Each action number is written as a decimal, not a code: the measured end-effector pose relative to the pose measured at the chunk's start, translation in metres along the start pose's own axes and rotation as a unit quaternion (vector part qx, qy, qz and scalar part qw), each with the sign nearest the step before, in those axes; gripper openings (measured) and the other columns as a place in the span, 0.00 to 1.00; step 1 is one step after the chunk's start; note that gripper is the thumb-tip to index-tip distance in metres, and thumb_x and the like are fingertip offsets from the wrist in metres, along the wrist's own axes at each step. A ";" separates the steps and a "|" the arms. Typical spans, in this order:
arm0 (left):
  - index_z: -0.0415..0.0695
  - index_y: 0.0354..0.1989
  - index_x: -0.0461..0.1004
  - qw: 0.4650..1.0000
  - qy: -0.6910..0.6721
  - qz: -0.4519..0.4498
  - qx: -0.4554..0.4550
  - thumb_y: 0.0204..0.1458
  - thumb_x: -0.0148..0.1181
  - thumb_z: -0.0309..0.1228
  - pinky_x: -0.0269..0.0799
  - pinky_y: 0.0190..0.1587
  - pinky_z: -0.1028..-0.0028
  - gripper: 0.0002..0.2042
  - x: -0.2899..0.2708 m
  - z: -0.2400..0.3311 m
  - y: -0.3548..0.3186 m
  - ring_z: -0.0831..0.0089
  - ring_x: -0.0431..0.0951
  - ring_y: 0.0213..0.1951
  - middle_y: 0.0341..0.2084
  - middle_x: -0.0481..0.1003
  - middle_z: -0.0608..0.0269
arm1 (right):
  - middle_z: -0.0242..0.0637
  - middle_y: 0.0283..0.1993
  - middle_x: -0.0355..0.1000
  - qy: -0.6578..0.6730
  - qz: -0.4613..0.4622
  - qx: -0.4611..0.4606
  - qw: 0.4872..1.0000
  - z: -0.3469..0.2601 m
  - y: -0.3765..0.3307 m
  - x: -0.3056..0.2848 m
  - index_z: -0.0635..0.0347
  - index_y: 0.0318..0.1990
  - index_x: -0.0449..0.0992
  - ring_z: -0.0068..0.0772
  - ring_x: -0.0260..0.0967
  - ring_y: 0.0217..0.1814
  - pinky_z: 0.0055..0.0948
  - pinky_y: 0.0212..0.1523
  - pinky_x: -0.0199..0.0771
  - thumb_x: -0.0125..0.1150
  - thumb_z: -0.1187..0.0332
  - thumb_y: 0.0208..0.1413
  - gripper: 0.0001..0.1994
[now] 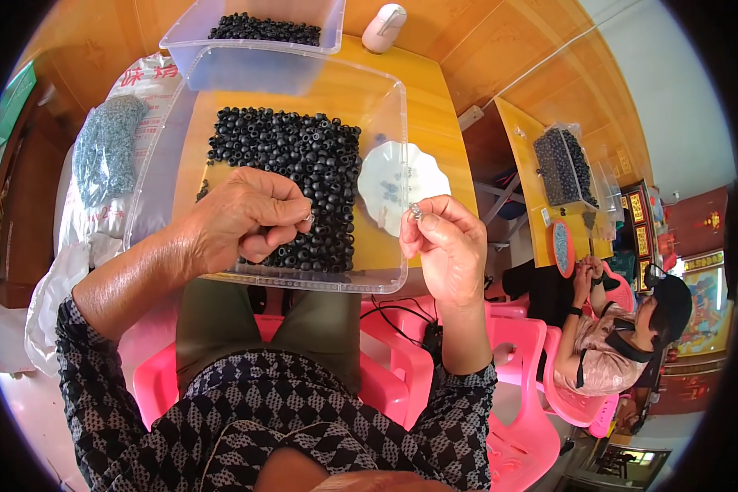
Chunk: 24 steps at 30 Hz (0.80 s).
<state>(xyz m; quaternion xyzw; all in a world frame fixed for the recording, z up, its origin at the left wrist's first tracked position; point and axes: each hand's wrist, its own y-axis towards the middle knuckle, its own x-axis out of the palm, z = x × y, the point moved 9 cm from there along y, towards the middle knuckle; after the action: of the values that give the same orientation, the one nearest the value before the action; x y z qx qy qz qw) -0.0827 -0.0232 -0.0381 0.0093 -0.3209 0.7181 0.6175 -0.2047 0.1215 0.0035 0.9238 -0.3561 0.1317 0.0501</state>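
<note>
In right hand (449, 252): small piece (416, 211), clear, glinting.

Two tiny silvery-clear pieces (416, 211) are glinting, too small for telling metal from plastic. The round black hollow pieces (316, 156) are showing smooth, hard, plastic-looking surfaces with small glossy highlights. The large clear rectangular plastic bin (336, 286) is shining along its smooth rim. The white scalloped plate (429, 172) is looking smooth and softly glossy. The yellow-brown wooden table (425, 90) is reflecting light like varnish, while the curved pink plastic chair (521, 447) is gleaming. The black-and-grey patterned cloth top (107, 410) and olive cloth trousers (221, 328) are looking matt.
</note>
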 end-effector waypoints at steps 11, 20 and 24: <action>0.35 0.24 0.68 1.000 -0.011 0.004 0.003 0.51 0.54 0.33 0.41 0.12 0.83 0.12 -0.001 0.000 0.000 0.86 0.51 0.10 0.11 0.61 0.69 | 0.40 0.22 0.66 0.063 0.028 0.018 0.997 0.006 0.018 -0.042 0.69 0.29 0.70 0.28 0.59 0.21 0.23 0.22 0.58 0.50 0.71 0.49 0.08; 0.34 0.24 0.69 1.000 -0.007 0.001 0.008 0.52 0.55 0.33 0.41 0.11 0.83 0.13 0.001 0.001 0.002 0.86 0.52 0.10 0.10 0.61 0.69 | 0.32 0.17 0.67 -0.305 0.183 0.099 0.929 0.071 0.062 -0.143 0.63 0.20 0.71 0.15 0.56 0.15 0.16 0.15 0.54 0.57 0.70 0.43 0.07; 0.35 0.24 0.68 1.000 -0.009 0.006 0.006 0.52 0.54 0.33 0.42 0.11 0.83 0.13 0.000 0.001 0.003 0.86 0.53 0.10 0.10 0.61 0.69 | 0.31 0.18 0.68 -0.353 0.228 0.046 0.906 0.063 0.065 -0.163 0.64 0.22 0.72 0.14 0.56 0.16 0.16 0.14 0.54 0.58 0.71 0.43 0.06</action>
<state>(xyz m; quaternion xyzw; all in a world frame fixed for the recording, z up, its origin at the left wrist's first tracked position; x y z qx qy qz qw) -0.0855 -0.0238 -0.0383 0.0176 -0.3223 0.7234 0.6103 -0.3511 0.1667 -0.1022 0.8048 -0.5447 -0.1794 -0.1529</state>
